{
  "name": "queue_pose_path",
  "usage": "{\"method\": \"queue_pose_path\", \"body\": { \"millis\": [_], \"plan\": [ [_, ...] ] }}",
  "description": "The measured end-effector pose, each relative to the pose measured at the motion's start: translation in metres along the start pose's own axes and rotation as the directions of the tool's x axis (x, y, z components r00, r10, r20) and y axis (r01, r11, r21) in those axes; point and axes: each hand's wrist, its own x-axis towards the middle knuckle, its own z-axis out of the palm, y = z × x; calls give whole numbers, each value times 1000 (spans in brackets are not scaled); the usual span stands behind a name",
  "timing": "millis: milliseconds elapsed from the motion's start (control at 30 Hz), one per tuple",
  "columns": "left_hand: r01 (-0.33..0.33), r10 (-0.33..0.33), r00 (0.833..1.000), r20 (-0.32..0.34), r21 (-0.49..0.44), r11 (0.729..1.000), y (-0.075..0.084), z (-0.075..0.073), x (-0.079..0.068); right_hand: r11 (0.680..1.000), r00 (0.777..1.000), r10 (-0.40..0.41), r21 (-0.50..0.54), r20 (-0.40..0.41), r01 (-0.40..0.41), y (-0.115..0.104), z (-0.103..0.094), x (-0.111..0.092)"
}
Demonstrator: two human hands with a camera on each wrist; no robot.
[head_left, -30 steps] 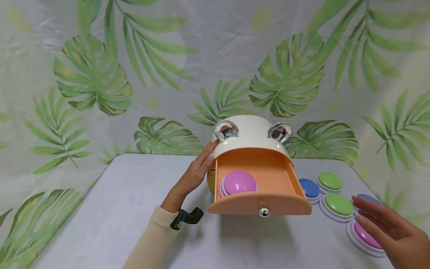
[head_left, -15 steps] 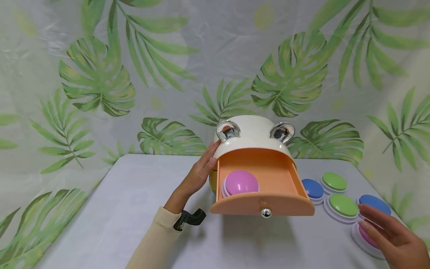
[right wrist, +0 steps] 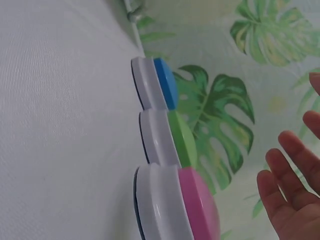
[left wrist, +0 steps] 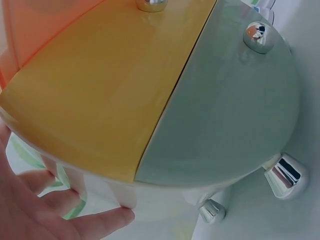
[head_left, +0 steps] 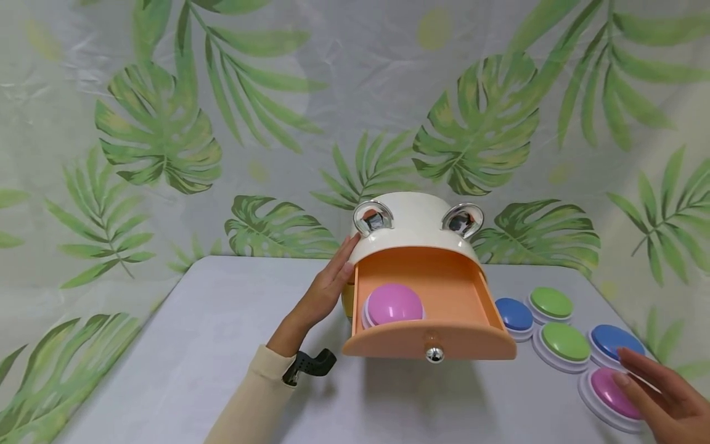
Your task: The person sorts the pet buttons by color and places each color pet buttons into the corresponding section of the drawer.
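Centrally, glossy white frog-like cabinet point(head_left: 413, 216), silver eyes point(head_left: 373, 217), open orange drawer point(head_left: 452, 296) holding pink button point(head_left: 395, 302). Left hand point(head_left: 322, 291), fingers spread, against cabinet's left side; right hand point(head_left: 668, 394), fingers apart, by near-right pink button point(head_left: 610, 391).

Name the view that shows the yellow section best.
Left wrist: the yellow section spans much of the picture, its silver knob cut off. Head shows only a sliver beside the left hand; right wrist shows none.
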Motion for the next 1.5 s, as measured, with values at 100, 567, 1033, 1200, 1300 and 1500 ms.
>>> {"method": "queue_pose_path", "body": {
  "millis": [100,567,1033,1200,1300,1500],
  "plan": [
    [-6,6,1000,1,1,1000,-1,0,-1,998,1000,-15,57,-25,17,3,-1,0],
    [-26,26,1000,6,-2,1000,-2,-1,-1,933,995,72,-349,-65,-90,10,-4,3],
    [-21,21,1000,11,-11,1000,-6,0,-2,867,948,307,-384,-87,-316,17,-8,12],
    [-12,12,1000,8,-5,1000,-23,2,0,828,931,359,-434,-74,-354,18,-6,17],
    [-13,13,1000,-2,7,1000,-39,4,3,817,929,364,-457,-64,-352,19,-5,18],
    [-26,26,1000,-11,-3,1000,-48,5,4,811,926,371,-464,-63,-357,20,-6,19]
  ]
}}
